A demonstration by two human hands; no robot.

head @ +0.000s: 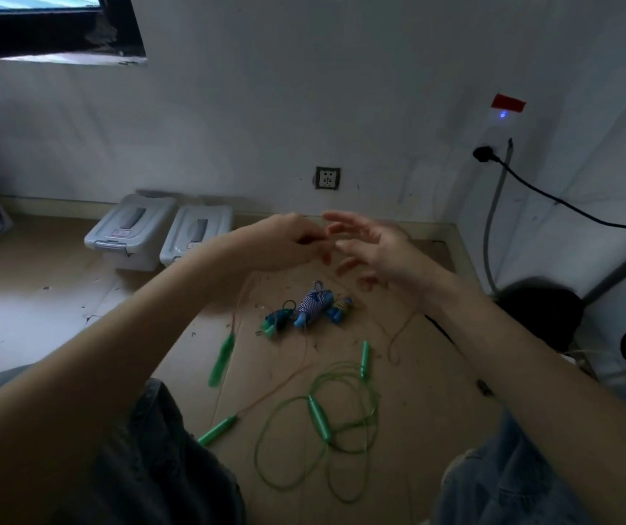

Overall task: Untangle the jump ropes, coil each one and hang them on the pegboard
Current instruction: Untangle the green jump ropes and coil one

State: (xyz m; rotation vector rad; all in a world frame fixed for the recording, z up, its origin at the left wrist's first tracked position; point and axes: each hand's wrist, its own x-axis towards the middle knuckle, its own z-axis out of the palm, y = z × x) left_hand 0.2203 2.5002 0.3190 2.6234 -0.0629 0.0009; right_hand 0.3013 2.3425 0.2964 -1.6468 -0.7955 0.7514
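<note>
Jump ropes lie on the cardboard floor: a green rope (326, 430) loose nearby, a thin orange rope (241, 297) faintly rising to the pinching left hand (285, 242), right hand (376, 252) spread, blurred.

Both bare forearms reach forward and inward from the lower corners, so the two hands meet raised in the middle of the view. The left hand (285, 240) is turned back-up, its fingers curled down and bunched at the tips as if pinching, though what lies between them cannot be made out. The right hand (376, 252) faces it, palm toward the left, fingers (341, 221) spread and loosely bent. The fingertips of the two hands nearly touch.
</note>
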